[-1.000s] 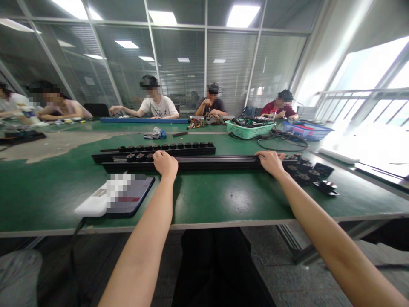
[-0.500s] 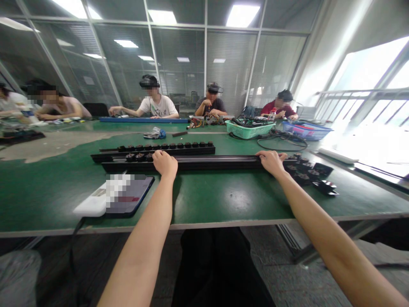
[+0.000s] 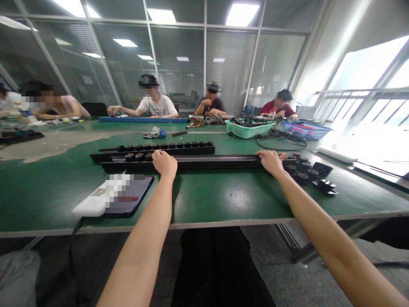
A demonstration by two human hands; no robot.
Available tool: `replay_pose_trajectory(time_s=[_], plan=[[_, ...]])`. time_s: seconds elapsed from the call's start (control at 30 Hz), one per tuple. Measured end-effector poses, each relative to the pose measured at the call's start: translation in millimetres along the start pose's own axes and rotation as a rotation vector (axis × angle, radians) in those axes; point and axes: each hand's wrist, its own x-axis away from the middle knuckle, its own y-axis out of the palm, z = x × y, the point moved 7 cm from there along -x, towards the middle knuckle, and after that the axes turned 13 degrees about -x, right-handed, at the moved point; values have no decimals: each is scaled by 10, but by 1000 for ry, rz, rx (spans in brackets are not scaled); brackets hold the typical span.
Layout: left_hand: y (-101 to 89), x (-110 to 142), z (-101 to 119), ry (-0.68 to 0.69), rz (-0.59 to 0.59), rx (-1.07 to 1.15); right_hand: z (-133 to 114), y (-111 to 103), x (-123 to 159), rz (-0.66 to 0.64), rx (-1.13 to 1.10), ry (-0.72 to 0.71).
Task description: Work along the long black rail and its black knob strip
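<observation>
A long black rail (image 3: 211, 162) lies across the green table (image 3: 204, 200) in front of me. My left hand (image 3: 164, 163) is curled over its near edge, beside a few black sockets (image 3: 139, 157) seated in its left part. My right hand (image 3: 271, 161) grips the rail near its right end. Behind it lies a second black rail (image 3: 153, 149), filled with a row of several sockets.
Loose black sockets (image 3: 308, 174) lie right of my right hand. A phone on a white pack (image 3: 113, 198) rests at the near left. Further back are a green basket (image 3: 249, 128), a blue tray (image 3: 306, 130), cables, and several seated people.
Both hands stay on the rail. The view has shifted very slightly; nothing else has moved.
</observation>
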Motion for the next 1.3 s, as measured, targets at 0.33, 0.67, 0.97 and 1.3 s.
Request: replay_pose_trajectory(time_s=[0.33,0.67,0.97,1.3], plan=[[-23,14,19,0,-18,-6,95,-12,-25,20,21,47],[-9,10,19,0,-15,-11,176,-22,-44,46,8,90],[-19,15,23,2,-16,15,190,-24,-51,58,-3,85],[10,5,17,3,-6,7,271,-56,-53,73,13,108]])
